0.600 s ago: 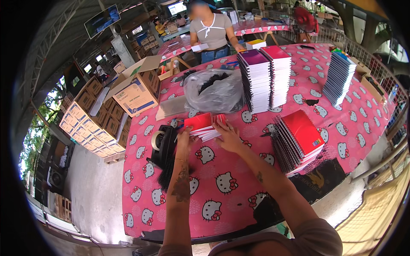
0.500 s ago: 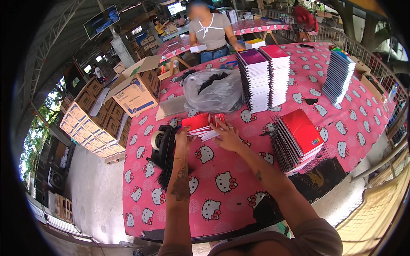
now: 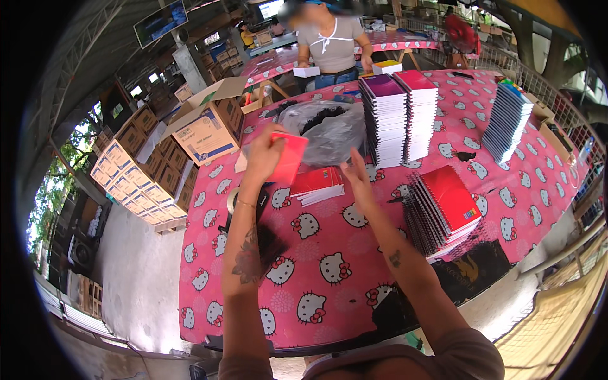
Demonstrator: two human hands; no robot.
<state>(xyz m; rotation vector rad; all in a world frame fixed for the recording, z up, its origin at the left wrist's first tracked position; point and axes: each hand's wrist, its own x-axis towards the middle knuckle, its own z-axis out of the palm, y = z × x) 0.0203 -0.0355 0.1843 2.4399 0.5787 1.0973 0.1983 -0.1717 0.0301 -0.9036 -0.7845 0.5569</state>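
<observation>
My left hand is raised over the table, gripping a red-covered notebook that stands tilted up off the surface. A low stack of red-covered notebooks with white pages lies just right of and below it. My right hand is beside that stack, fingers stretched and apart, holding nothing. Behind both hands is a clear plastic bag with black coils in it. My left forearm partly hides a dark tape dispenser with a tan tape roll.
Spiral-bound red notebooks are piled at right, on the pink patterned tablecloth. Tall notebook stacks stand behind, a blue-edged stack farther right. An open carton is at left. Across the table, a person holds a white block.
My left hand has lifted a red notebook up and away from the stack. My right hand has let go and moved slightly right, its fingers now spread. The view has shifted slightly.
</observation>
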